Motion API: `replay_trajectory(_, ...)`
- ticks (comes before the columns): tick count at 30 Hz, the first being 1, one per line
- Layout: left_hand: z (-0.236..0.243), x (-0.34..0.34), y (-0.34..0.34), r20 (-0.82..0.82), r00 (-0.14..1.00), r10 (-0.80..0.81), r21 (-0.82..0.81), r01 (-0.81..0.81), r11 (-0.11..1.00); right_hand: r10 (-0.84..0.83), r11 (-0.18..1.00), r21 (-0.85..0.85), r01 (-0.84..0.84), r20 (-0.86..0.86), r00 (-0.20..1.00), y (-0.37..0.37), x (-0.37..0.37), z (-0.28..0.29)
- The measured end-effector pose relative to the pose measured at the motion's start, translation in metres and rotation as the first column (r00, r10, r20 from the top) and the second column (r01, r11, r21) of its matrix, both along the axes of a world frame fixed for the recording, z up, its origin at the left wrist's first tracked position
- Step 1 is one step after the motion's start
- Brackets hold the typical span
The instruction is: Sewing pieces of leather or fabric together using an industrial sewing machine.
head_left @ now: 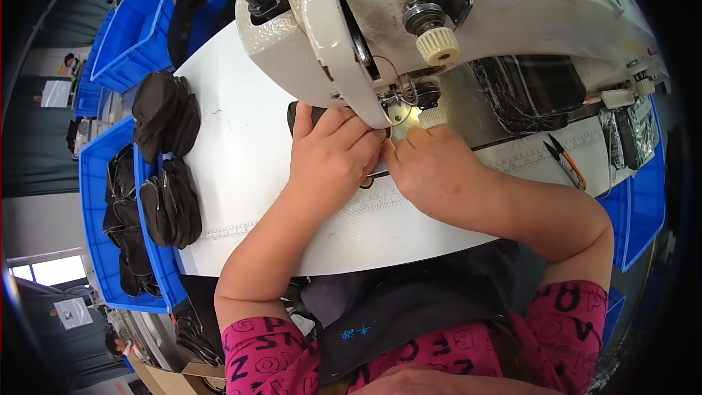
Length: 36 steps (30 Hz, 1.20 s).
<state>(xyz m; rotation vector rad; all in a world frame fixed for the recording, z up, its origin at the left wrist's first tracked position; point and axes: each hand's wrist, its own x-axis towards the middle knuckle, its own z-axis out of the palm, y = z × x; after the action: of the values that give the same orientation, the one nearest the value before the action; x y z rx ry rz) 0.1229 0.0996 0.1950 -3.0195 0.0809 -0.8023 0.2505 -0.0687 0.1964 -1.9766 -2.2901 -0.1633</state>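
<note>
My left hand lies over a small black fabric piece, fingers bent and pressing it at the sewing machine. Most of the piece is hidden under that hand and the machine head; a small loop shows below the fingers. Beside it, my right hand is closed, thumb and fingers pinched together just in front of the needle area. What the right fingers grip is too covered to make out. The two hands almost touch at their thumbs.
Stacked black pouches and more pouches sit at the white table's left edge, beside a blue bin of pouches. Orange-handled thread snips lie at right, near dark checked fabric pieces. Another blue bin stands at far right.
</note>
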Motion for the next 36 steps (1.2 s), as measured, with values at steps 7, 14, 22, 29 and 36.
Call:
replay_trajectory(7, 0.002, -0.006, -0.001, -0.053, 0.999, 0.003, 0.001, -0.003, 1.0, 0.016, 1.0, 0.008, -0.016, 0.027, 1.0, 0.0, 0.0, -0.001)
replay_trajectory(14, 0.003, -0.004, 0.007, -0.128, 0.986, -0.11, -0.134, 0.092, 0.987, 0.018, 1.0, 0.006, -0.019, 0.078, 0.997, -0.003, -0.004, 0.0)
replay_trajectory(22, 0.007, -0.003, 0.007, -0.149, 0.981, -0.123, -0.173, 0.096, 0.98, 0.021, 1.0, 0.013, -0.02, -0.014, 1.0, -0.003, -0.004, -0.001)
replay_trajectory(29, 0.001, -0.006, 0.008, -0.15, 0.979, -0.138, -0.206, 0.105, 0.973, 0.034, 0.999, 0.007, -0.034, -0.072, 0.997, -0.002, -0.004, 0.001)
replay_trajectory(36, -0.002, -0.001, 0.006, -0.158, 0.983, -0.088, -0.176, 0.06, 0.983, -0.018, 0.997, 0.079, 0.019, -0.019, 1.0, 0.004, 0.0, -0.006)
